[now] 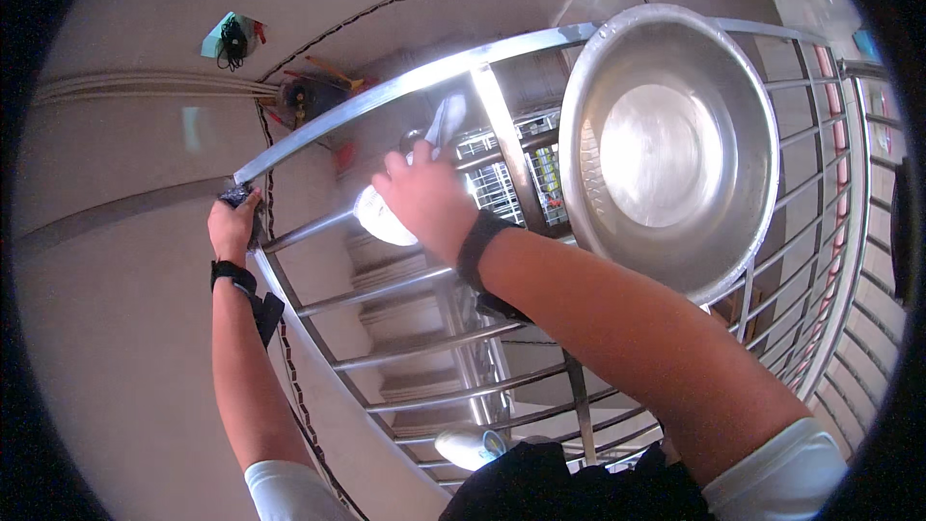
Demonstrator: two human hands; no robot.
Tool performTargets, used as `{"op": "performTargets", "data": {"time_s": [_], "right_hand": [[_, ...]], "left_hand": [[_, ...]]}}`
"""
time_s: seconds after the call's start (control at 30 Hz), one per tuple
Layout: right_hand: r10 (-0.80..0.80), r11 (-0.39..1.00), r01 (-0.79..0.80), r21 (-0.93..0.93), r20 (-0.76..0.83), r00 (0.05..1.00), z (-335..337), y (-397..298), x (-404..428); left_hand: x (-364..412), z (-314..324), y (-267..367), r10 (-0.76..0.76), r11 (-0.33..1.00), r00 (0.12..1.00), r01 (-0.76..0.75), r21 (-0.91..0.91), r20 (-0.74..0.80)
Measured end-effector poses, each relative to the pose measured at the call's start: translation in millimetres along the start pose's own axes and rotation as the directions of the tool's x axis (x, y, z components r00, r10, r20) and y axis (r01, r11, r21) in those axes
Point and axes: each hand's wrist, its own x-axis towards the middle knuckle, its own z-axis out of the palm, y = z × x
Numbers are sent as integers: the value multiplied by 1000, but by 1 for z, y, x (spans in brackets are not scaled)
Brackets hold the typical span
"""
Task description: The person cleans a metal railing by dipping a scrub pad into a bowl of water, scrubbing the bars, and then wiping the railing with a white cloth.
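At the far left corner of a stainless steel railing [405, 82], my left hand [230, 228] grips dark crumpled material [237, 194]; whether it is cloth or plastic is unclear. My right hand [430, 195], slightly blurred, holds a white cloth-like item [385, 218] just below the top rail. Part of that item sticks out above my fingers, and part hangs out to their left. Right of my right hand, a wide stainless steel basin [655, 152] stands at the railing and covers part of the bars. Light glares off its bottom.
Stair steps [405, 333] show through the railing bars. A black cable bundle [233, 43] sits at a wall opening. Behind the rail, cluttered items [307, 98] lie by the wall. A white rounded object [466, 447] is low in view. More railing [854, 231] curves along the right.
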Motion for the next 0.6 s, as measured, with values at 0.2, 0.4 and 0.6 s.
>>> {"op": "performTargets", "data": {"time_s": [0.2,0.4,0.6], "right_hand": [[32,997,-27,69,-70,997,16,-2,4],[0,998,5,61,-84,996,15,7,2],[-11,995,22,97,-118,993,17,4,2]], "left_hand": [[-1,7,-2,29,997,994,-35,-63,-102],[-36,13,-16,-52,979,998,57,-196,32],[-39,11,-18,-39,967,999,45,-250,29]]}}
